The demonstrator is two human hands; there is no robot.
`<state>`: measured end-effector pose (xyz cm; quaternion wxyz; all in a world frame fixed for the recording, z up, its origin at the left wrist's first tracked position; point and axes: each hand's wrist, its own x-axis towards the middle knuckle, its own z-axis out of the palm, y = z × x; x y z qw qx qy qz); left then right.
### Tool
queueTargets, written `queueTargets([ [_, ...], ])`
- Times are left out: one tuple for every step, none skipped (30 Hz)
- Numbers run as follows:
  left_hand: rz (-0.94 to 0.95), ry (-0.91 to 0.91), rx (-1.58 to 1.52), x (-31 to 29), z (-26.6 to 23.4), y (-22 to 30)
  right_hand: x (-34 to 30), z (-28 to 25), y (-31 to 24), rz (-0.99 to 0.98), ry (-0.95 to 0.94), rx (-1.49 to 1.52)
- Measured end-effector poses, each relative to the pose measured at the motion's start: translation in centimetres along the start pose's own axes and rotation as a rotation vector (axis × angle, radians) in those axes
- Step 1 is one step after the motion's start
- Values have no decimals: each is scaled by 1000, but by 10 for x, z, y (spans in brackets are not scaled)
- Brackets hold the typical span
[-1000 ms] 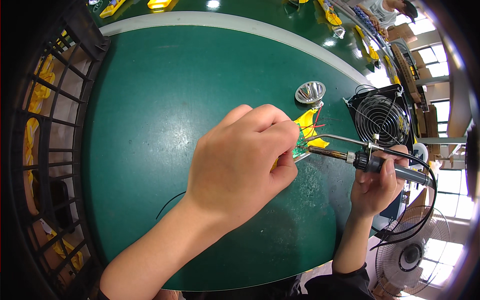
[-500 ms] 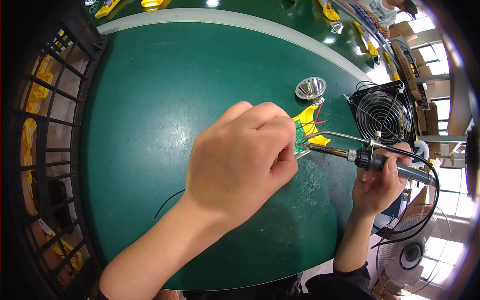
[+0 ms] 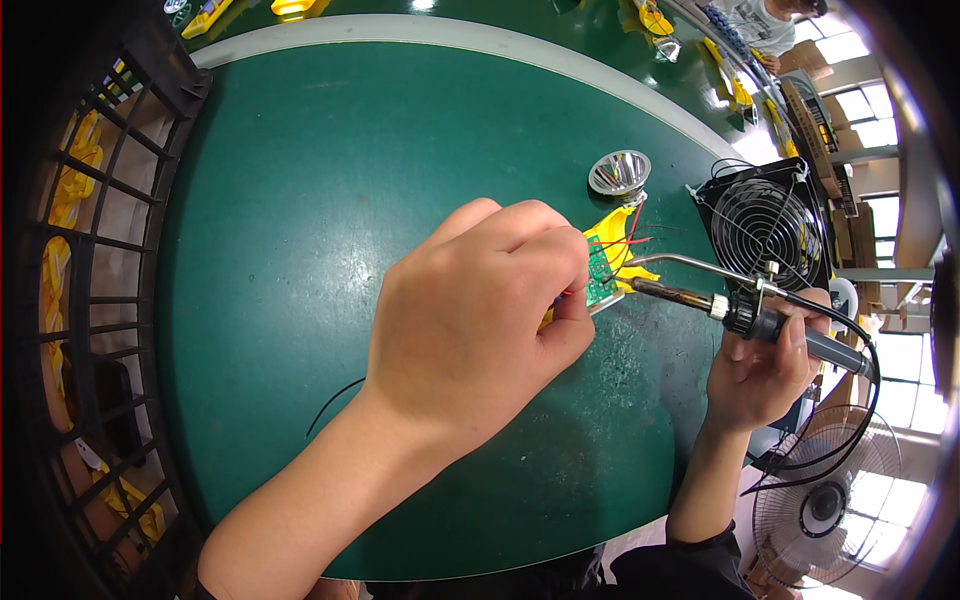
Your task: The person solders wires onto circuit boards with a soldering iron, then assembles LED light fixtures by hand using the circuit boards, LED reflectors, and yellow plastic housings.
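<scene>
My left hand (image 3: 480, 300) is closed in a pinch over the lower end of a yellow plastic housing (image 3: 612, 228); what its fingertips hold is hidden, though a bit of coloured wire shows beside them. A green circuit board (image 3: 600, 272) sits in the housing, with red and black wires rising from it. At the housing's far end lies a round silver reflector (image 3: 620, 176). My right hand (image 3: 765, 370) grips a soldering iron (image 3: 740, 314) with a thin bent metal tube (image 3: 690, 263) clamped along it. The iron's tip is just right of the board, seemingly apart from it.
A black fan with a wire guard (image 3: 765, 235) stands at the right of the green table (image 3: 330, 200). A black crate (image 3: 120, 330) with yellow housings borders the left side. Black cables (image 3: 872, 410) hang from the iron. Farther off are a pedestal fan (image 3: 822, 508) and a person.
The soldering iron and its tube have drawn back slightly to the right, away from the board, uncovering more of it. My left hand stays nearly in place.
</scene>
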<state>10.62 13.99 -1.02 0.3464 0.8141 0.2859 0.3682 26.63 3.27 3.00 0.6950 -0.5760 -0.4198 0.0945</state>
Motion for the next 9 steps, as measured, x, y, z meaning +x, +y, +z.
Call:
queueTargets([
  [2, 1, -1, 1, 0, 0, 1, -2, 0, -24, -4, 16],
  [4, 1, -4, 1, 1, 0, 2, -4, 0, -35, -4, 30],
  [3, 0, -2, 1, 1, 0, 2, -4, 0, -35, -3, 32],
  [3, -1, -1, 1, 0, 1, 2, -4, -1, -26, 16, 58],
  [4, -1, 1, 1, 0, 1, 2, -4, -1, -18, 34, 85],
  [11, 6, 1, 1, 0, 1, 2, -4, -1, -19, 36, 87],
  [18, 13, 2, 1, 0, 1, 2, -5, -1, -31, 46, 103],
  [16, 16, 0, 1, 0, 2, 2, -5, -1, -43, 57, 120],
  [15, 19, -3, 1, 0, 2, 2, -6, -1, -34, 53, 131],
])
